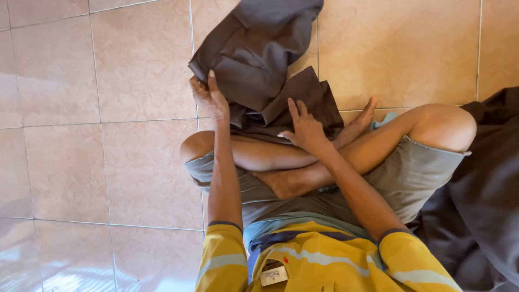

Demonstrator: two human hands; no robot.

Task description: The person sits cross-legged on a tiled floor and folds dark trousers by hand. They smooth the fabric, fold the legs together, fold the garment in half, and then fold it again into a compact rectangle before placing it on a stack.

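The left hand [208, 97] pinches the edge of a dark brown garment [259, 59] lying on the tiled floor [108, 108] before crossed legs; the right hand [304, 128] presses it, fingers spread. A small white label [273, 275] sits on the yellow shirt [324, 259].

A floor [81, 108] of glossy beige tiles with thin pale grout lines is seen across the frame. A heap of dark grey cloth [486, 205] is spread on it at the right edge. Grey shorts [411, 178] and a yellow striped shirt [324, 265] are worn.

Yellow striped shirt [324, 265], seemingly grey shorts [411, 173]
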